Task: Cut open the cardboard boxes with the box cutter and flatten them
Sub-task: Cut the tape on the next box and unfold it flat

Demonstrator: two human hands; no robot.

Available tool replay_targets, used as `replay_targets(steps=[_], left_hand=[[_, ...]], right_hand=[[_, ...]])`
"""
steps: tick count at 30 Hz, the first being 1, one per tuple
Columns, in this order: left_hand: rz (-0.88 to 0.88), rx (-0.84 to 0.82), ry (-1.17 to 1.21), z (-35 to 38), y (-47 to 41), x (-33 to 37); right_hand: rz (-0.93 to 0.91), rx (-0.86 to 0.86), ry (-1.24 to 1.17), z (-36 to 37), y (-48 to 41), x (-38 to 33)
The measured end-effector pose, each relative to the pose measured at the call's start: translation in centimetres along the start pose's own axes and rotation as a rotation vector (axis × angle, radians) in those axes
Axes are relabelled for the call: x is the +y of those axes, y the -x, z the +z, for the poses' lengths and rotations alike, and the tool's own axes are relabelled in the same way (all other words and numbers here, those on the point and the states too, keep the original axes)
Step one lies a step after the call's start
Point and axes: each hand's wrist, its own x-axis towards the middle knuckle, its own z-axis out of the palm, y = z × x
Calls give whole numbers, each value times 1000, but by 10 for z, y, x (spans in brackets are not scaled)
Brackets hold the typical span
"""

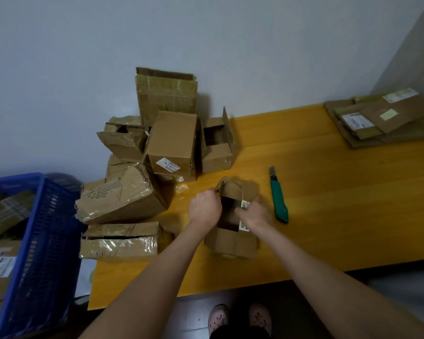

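A small cardboard box [233, 242] lies on the yellow table [328, 204] in front of me, its top split open and dark inside. My left hand [205, 207] grips the box's left flap near a torn edge. My right hand [253, 215] holds the right flap by a barcode label; this hand is blurred. The green box cutter [278, 198] lies on the table just right of the box, blade pointing away, untouched.
A heap of several taped cardboard boxes [157, 155] stands at the table's left end against the wall. Flattened cardboard [382, 118] is stacked at the far right. A blue plastic crate [34, 241] with more boxes stands left of the table.
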Motion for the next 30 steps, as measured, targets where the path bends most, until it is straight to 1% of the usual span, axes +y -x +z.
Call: replay_targets(steps=[2, 5, 8, 11, 15, 18, 20, 23, 24, 25, 27, 29, 30], left_hand=[[24, 44, 72, -11, 3, 5], [40, 141, 151, -30, 7, 12], [49, 241, 251, -54, 12, 15], [71, 256, 293, -69, 13, 11], [8, 193, 457, -79, 13, 6], [-46, 102, 589, -85, 15, 8], [-73, 61, 699, -92, 17, 7], [-101, -57, 922, -104, 21, 2], [-102, -85, 973, -106, 22, 1], [-97, -97, 990, -108, 23, 2], [-70, -87, 960, -107, 24, 6], [-14, -59, 886, -105, 24, 12], [22, -43, 822, -106, 24, 15]], right_hand=[[-70, 52, 21, -13, 5, -5], [-161, 66, -5, -36, 17, -12], [-187, 80, -193, -53, 17, -13], [-186, 64, -310, -69, 23, -12], [-247, 96, -385, -85, 36, -18], [-287, 142, -513, -94, 49, -25], [-279, 113, -633, -99, 55, -24], [-209, 31, -802, -105, 51, -11], [-191, 30, -832, -106, 50, -8], [-183, 55, -835, -106, 48, -6], [-196, 181, -745, -106, 46, -6], [-258, 348, -564, -109, 46, -10], [-292, 430, -422, -112, 47, -12]])
